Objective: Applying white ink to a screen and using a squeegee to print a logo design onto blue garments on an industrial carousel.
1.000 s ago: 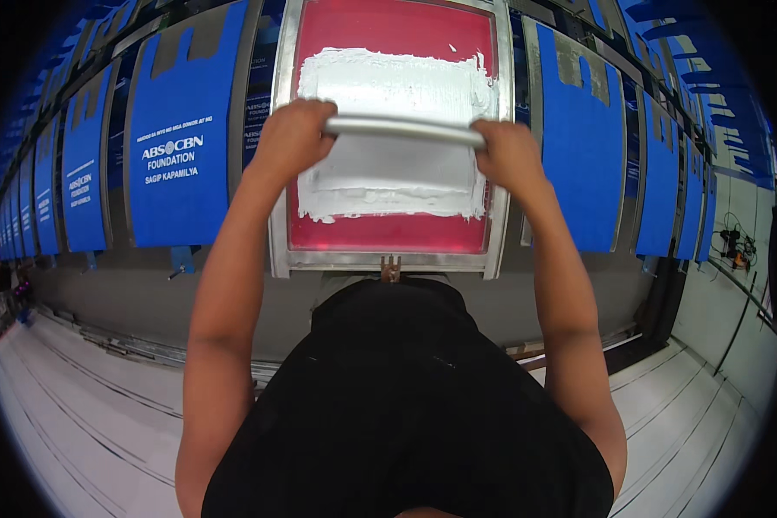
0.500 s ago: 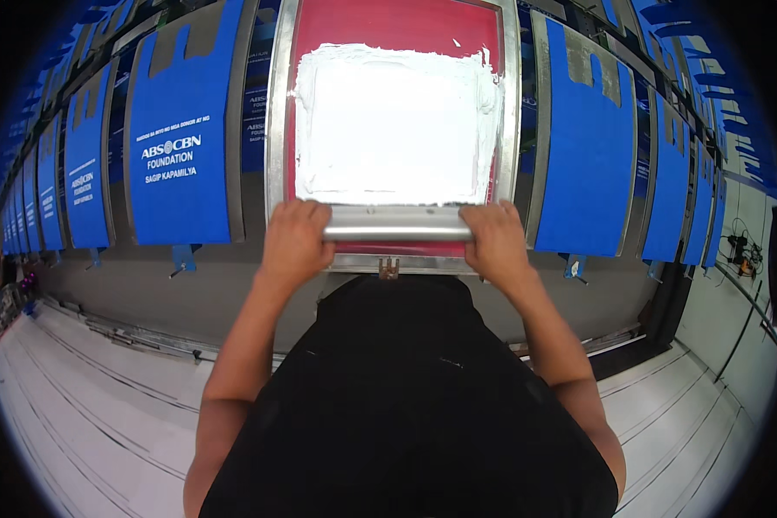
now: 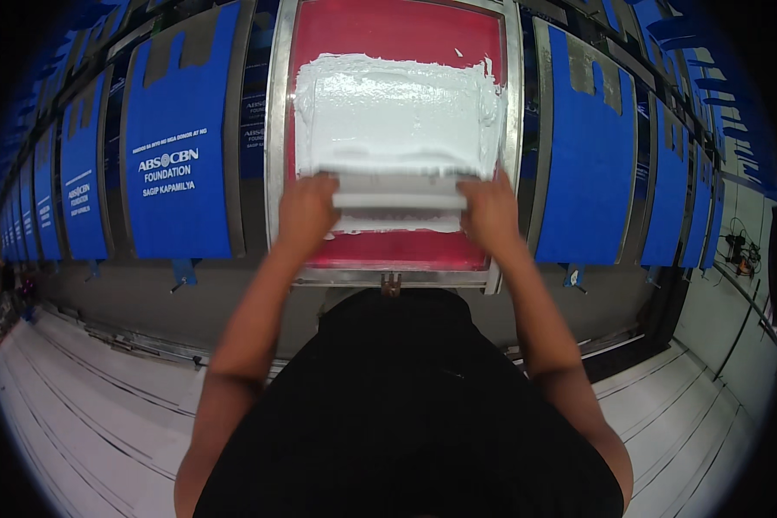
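Observation:
A screen printing frame (image 3: 514,112) with a silver metal border and red mesh (image 3: 397,26) lies in front of me. Thick white ink (image 3: 388,104) covers the middle of the mesh in a rough-edged rectangle. Across its near part lies a squeegee (image 3: 399,198) with a grey metal bar, blurred by motion. My left hand (image 3: 309,210) is closed round its left end, and my right hand (image 3: 489,207) grips the right end. A small brown metal clip (image 3: 391,283) sits at the middle of the frame's near edge.
Blue fabric bag pieces lie on boards in a row along both sides, such as a printed one (image 3: 173,164) at left and an unprinted one (image 3: 585,164) at right. Below them runs a grey table side (image 3: 164,311). Cables (image 3: 738,250) hang on the right wall.
The squeegee and both hands have moved away from me, from the ink's near edge onto the ink. White ink now shows on the near side of the squeegee.

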Demonstrator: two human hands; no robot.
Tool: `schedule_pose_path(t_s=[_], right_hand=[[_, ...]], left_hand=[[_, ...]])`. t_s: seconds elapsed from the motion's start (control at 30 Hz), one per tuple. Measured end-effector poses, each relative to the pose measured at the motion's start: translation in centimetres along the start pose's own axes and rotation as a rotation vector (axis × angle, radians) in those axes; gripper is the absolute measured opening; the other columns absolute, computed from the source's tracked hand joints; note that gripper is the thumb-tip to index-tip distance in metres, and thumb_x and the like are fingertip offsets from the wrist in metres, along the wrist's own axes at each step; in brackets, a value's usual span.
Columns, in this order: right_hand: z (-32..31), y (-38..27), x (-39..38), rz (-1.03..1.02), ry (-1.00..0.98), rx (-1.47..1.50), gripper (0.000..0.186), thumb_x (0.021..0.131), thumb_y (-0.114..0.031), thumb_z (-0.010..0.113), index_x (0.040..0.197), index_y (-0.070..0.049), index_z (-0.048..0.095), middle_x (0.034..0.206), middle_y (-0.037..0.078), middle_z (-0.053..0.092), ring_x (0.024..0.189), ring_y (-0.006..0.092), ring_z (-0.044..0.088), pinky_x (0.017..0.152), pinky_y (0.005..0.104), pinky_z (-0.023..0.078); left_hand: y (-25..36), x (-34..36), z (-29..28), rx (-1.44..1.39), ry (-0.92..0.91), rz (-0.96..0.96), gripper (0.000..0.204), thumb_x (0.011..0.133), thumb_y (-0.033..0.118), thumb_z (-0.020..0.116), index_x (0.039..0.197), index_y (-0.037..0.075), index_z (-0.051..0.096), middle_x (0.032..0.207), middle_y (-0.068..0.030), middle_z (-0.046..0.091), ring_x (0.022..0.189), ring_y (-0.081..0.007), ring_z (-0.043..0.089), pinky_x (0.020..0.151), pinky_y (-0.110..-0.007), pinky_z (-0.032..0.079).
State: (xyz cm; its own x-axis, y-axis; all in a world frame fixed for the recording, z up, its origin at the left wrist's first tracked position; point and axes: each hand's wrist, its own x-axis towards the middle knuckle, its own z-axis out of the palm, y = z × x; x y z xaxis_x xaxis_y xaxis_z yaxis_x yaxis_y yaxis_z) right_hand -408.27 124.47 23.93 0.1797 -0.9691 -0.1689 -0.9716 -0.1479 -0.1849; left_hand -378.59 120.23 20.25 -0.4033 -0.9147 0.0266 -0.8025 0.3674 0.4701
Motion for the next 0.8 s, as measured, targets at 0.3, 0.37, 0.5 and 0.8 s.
schedule_pose_path(t_s=[0.3,0.37,0.5,0.8], right_hand=[[-5.0,3.0,8.3,-0.022,-0.085,-0.033,0.035,0.067,-0.013,0.062,0.101,-0.014,0.069,0.082,0.013,0.069,0.081,0.0313,0.067,0.083,0.0441,0.051],[-4.2,0.4,1.3,-0.022,-0.181,-0.042,0.038,0.068,-0.009,0.062,0.105,-0.015,0.069,0.079,0.011,0.068,0.083,0.0283,0.067,0.105,0.049,0.033],[0.1,-2.1,-6.4,0.012,-0.134,0.025,0.044,0.061,0.001,0.062,0.103,-0.012,0.067,0.092,0.01,0.069,0.091,0.0289,0.064,0.11,0.0541,0.029],[-2.0,4.1,12.1,-0.002,-0.025,-0.169,0.037,0.069,-0.015,0.064,0.106,-0.018,0.068,0.087,0.011,0.07,0.091,0.0273,0.066,0.093,0.0498,0.041]], left_hand=[[-1.7,9.2,-4.2,0.118,-0.094,-0.014,0.04,0.073,0.035,0.076,0.099,0.006,0.07,0.091,-0.0167,0.069,0.085,-0.0326,0.067,0.076,-0.041,0.053],[0.0,2.2,-4.7,0.039,-0.237,-0.077,0.031,0.072,0.02,0.074,0.101,0.01,0.069,0.096,-0.014,0.068,0.09,-0.0325,0.064,0.077,-0.043,0.052],[1.7,-6.6,-1.8,-0.054,-0.023,0.179,0.029,0.059,0.003,0.069,0.088,0.007,0.066,0.083,-0.0145,0.063,0.08,-0.0335,0.06,0.076,-0.042,0.049],[-3.8,12.7,-1.7,0.132,-0.028,0.04,0.027,0.073,0.027,0.075,0.089,0.006,0.069,0.087,-0.0189,0.068,0.083,-0.0351,0.066,0.074,-0.043,0.053]])
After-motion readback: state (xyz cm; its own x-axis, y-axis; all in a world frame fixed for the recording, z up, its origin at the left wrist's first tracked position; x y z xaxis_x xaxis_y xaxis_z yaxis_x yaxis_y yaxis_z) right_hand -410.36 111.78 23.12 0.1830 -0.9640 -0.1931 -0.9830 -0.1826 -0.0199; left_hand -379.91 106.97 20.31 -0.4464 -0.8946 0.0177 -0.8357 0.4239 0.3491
